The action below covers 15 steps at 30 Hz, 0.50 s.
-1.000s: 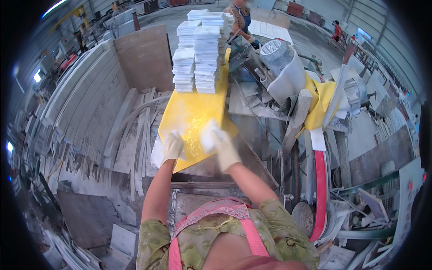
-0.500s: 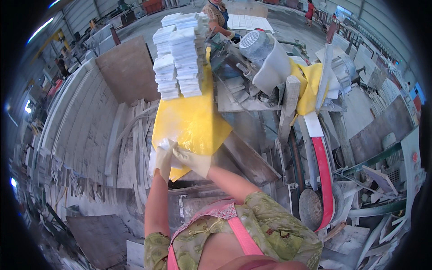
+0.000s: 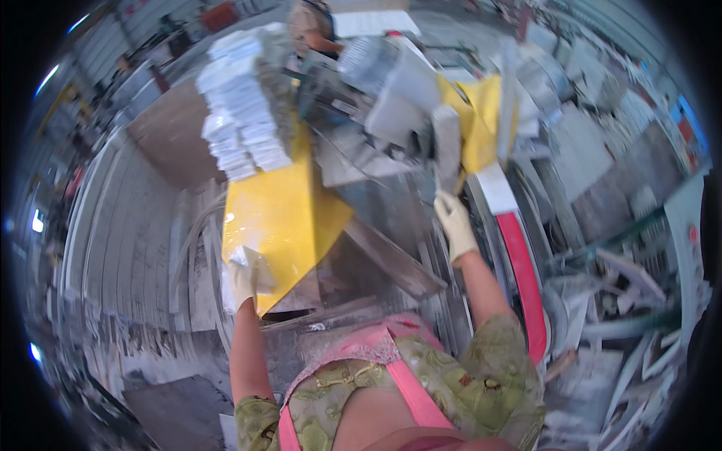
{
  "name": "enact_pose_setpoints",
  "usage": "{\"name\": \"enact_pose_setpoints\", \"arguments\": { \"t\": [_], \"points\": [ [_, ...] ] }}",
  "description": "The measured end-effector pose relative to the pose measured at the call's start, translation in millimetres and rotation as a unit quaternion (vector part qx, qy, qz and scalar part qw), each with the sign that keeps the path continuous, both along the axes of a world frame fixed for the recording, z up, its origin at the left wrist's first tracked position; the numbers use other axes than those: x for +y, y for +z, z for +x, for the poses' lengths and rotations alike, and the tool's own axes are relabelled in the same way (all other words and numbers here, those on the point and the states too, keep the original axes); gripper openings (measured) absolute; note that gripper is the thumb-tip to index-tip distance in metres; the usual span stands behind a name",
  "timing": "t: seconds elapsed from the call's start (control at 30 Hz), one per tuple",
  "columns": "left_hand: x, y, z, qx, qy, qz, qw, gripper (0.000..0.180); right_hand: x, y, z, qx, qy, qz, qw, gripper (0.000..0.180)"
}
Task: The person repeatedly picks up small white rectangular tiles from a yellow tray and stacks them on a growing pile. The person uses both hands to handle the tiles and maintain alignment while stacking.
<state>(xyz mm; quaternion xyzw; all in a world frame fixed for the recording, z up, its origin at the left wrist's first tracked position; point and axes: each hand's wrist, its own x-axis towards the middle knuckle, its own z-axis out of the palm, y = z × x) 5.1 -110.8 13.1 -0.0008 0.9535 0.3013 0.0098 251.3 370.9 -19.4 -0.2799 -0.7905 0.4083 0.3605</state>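
Note:
My left hand (image 3: 242,283), in a pale glove, is closed on a white tile-like piece (image 3: 256,264) at the near left edge of a yellow sheet (image 3: 269,214). Several more white pieces may lie under that hand; blur hides them. Stretched out to the right, my gloved right hand (image 3: 455,229) is just below a grey upright post (image 3: 447,146). Its fingers are smeared by motion, and no object shows in them. To its right runs a belt (image 3: 521,278), red in its lower part and white above. Tall stacks of white pieces (image 3: 244,101) stand at the sheet's far end.
A grey motor (image 3: 368,64) with a pale guard sits beyond the post, beside yellow cloth (image 3: 480,124). Long slabs (image 3: 120,225) lean in a row at left. A loose board (image 3: 395,259) slants between my hands. Another person (image 3: 312,26) stands behind the stacks.
My right hand has left the piece by my left hand and swung right to the post and belt. My left hand keeps its hold. The whole view has shifted and blurred.

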Motion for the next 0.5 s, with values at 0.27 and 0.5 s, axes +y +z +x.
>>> {"name": "enact_pose_setpoints", "arguments": {
  "t": [0.27,0.5],
  "points": [
    [4.8,23.7,19.7,-0.051,-0.013,0.178,0.983,0.055,116.9,-15.8,84.8,-0.263,-0.291,0.285,0.875,0.05],
    [17.9,39.1,32.3,-0.077,0.028,0.23,0.97,0.051,157.6,-8.6,36.1,-0.373,-0.242,0.186,0.876,0.08]
  ]
}}
